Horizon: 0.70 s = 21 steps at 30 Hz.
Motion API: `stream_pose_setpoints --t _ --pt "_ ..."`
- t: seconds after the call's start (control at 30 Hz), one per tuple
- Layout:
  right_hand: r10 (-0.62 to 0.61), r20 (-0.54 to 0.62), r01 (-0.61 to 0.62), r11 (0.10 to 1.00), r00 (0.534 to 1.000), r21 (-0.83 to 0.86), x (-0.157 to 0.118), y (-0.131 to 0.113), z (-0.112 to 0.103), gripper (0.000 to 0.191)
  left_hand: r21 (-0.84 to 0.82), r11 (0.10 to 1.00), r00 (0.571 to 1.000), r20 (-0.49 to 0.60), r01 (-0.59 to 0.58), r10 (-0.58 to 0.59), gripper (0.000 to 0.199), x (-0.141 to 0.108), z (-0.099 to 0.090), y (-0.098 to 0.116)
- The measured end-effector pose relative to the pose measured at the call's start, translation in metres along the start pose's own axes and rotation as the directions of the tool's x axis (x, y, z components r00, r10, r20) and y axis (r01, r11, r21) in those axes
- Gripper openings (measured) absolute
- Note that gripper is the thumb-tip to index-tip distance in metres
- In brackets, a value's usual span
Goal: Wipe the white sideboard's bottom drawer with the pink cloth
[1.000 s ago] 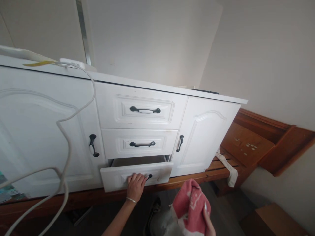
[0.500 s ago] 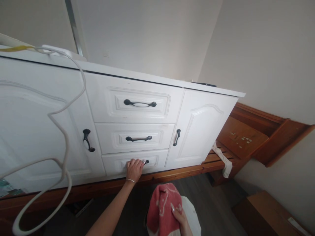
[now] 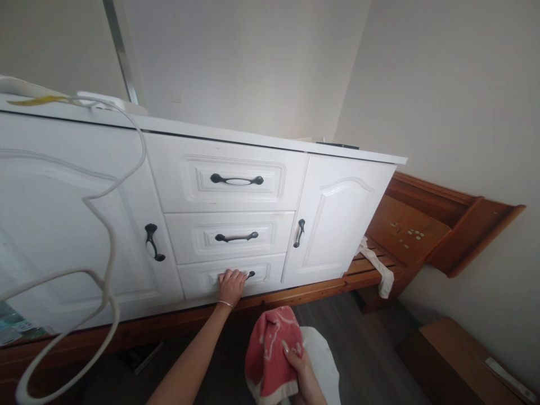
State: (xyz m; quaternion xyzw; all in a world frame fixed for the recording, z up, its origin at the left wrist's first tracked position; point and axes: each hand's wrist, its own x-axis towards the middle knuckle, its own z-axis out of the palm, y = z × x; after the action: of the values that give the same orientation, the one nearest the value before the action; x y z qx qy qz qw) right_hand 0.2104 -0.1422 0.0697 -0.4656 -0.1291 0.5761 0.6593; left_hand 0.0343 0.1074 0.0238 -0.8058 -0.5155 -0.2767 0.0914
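A wide white cabinet (image 3: 228,207) is filling most of the view, its smooth, faintly glossy fronts showing raised rectangular panels on the drawers and arched ones on the doors. Below it, a reddish-brown wooden frame (image 3: 312,292) is running crosswise, its slats showing at the right. The bottom drawer (image 3: 266,274) is sitting closed. A red cloth (image 3: 268,351) with pale line patterns and a cream edge is hanging in soft, towel-like folds. The drawer's slim handle (image 3: 250,274) is showing one dark end.

The left grip (image 3: 232,286) is curling over that handle, grasping it and hiding the rest. The right grip (image 3: 300,365) is clasping the red cloth, thumb pressing on the fabric; most of the cloth is hanging to the left of this grip, below the bottom drawer and apart from the left grip.

A cardboard box (image 3: 459,354) is standing on the dark floor (image 3: 333,318) at lower right, well apart from both grips. A pale cable (image 3: 113,247) is looping down across the left door (image 3: 63,225), partly blocking it. White fabric (image 3: 382,273) is draping over the frame. A pale band (image 3: 225,304) is circling the left wrist.
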Motion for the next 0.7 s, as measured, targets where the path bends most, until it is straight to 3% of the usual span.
stream_pose_setpoints --t 0.17,0.3,0.57,0.7 --pt "0.123 0.053 -0.130 0.977 0.991 0.168 0.006 0.003 -0.010 0.059 -0.026 0.999 0.999 0.021 0.026 -0.025 0.042 -0.003 0.004 -0.001" --pt "0.155 0.079 -0.170 0.953 0.985 0.251 0.014 0.002 -0.019 0.057 -0.059 0.998 0.999 0.044 0.032 -0.029 0.043 -0.005 0.000 0.000" --pt "0.113 0.196 -0.133 0.987 0.974 0.091 0.017 0.000 -0.017 0.082 -0.086 0.996 0.998 0.062 0.023 -0.017 0.043 -0.006 -0.003 0.000" --pt "0.100 0.144 -0.111 0.991 0.985 0.071 0.020 0.003 -0.017 0.079 -0.084 0.996 0.998 0.058 0.029 -0.024 0.044 -0.006 -0.002 0.001"
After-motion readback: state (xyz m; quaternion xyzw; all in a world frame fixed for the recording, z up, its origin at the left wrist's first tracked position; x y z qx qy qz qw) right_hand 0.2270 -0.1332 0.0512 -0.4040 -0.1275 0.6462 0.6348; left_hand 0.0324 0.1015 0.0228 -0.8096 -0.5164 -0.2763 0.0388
